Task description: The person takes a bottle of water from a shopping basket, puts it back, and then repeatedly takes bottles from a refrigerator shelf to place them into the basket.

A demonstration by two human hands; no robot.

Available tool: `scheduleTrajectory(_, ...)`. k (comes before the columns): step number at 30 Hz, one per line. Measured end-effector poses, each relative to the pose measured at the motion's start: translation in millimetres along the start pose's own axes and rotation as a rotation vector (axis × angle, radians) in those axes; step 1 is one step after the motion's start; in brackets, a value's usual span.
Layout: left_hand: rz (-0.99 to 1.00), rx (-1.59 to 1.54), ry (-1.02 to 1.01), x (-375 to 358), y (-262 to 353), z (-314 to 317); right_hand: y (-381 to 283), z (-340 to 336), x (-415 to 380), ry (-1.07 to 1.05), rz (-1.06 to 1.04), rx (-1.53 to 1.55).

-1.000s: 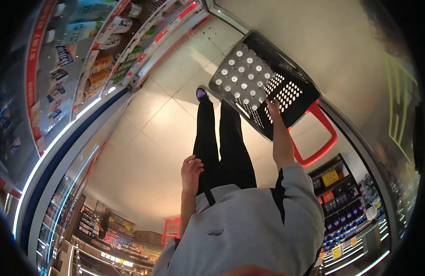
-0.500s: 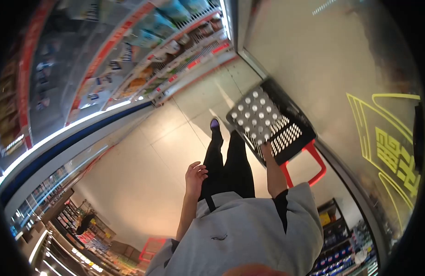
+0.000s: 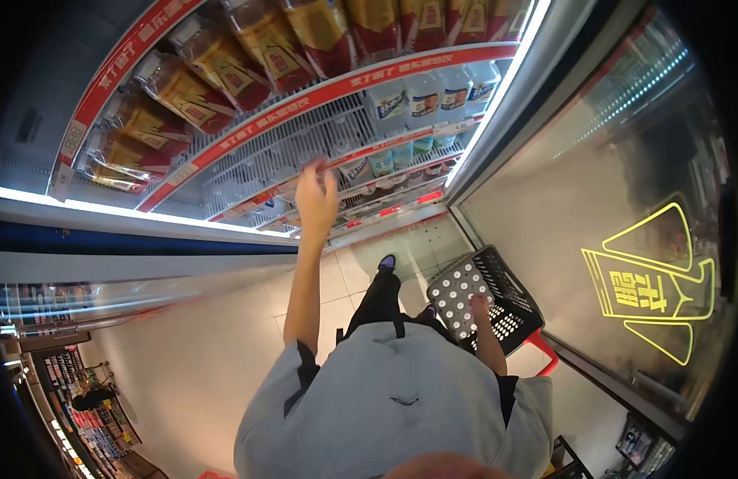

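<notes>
My left hand reaches up in front of the lower cooler shelves, thumb and fingers apart, with nothing in it. Behind it is a wire shelf with clear bottles to its right. Above, brown-and-red bottles lie tilted in a row. My right hand is closed at the black basket with a red handle; what its fingers grip is too small to tell. A dark panel with round white spots shows in the basket, beside that hand.
An open glass door with yellow lettering stands at the right. The cooler's lit lower frame runs along the left. Farther off at the lower left are store shelves and a dark-clothed person.
My left hand has risen from beside my leg to the cooler shelves. The view has turned and moved closer to the bottles. My right hand stays at the basket.
</notes>
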State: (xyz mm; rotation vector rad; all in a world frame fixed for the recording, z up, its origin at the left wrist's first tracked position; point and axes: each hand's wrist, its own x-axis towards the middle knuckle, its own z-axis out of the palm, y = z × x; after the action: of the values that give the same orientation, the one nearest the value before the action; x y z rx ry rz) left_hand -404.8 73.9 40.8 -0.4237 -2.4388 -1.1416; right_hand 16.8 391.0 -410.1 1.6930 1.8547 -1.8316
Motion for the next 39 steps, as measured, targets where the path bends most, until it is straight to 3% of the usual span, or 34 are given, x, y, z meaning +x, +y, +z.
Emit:
scheduleTrajectory(2, 0.016, -0.056, 0.015, 66, -28, 15, -31, 13, -29, 0.035, 0.099, -0.007)
scheduleTrajectory(5, 0.160, 0.541, -0.191, 152, -53, 43, -41, 39, -58, 0.075, 0.098, 0.000)
scheduleTrajectory(6, 0.170, 0.621, -0.268, 168, -63, 52, -5, 43, -47, 0.050, 0.088, -0.049)
scheduleTrajectory(8, 0.142, 0.695, -0.418, 196, -82, 69, -6, 56, -77, 0.075, 0.149, -0.038)
scheduleTrajectory(13, 0.067, 0.741, -0.620, 211, -109, 92, 22, 58, -147, 0.141, 0.236, 0.079)
scheduleTrajectory(21, 0.018, 0.673, -0.675, 214, -130, 91, 60, 47, -197, 0.263, 0.502, 0.280)
scheduleTrajectory(24, -0.018, 0.635, -0.672, 215, -139, 87, 46, 61, -200, 0.213, 0.464, 0.216)
scheduleTrajectory(33, -0.295, 0.184, -0.561, 201, -162, 70, -8, 107, -144, 0.067, 0.099, 0.072)
scheduleTrajectory(37, -0.569, -0.446, -0.447, 165, -142, 39, -59, 120, -138, 0.009, -0.027, 0.119)
scheduleTrajectory(39, -0.519, -0.698, -0.417, 128, -105, -1, -93, 124, -134, -0.058, -0.114, 0.153)
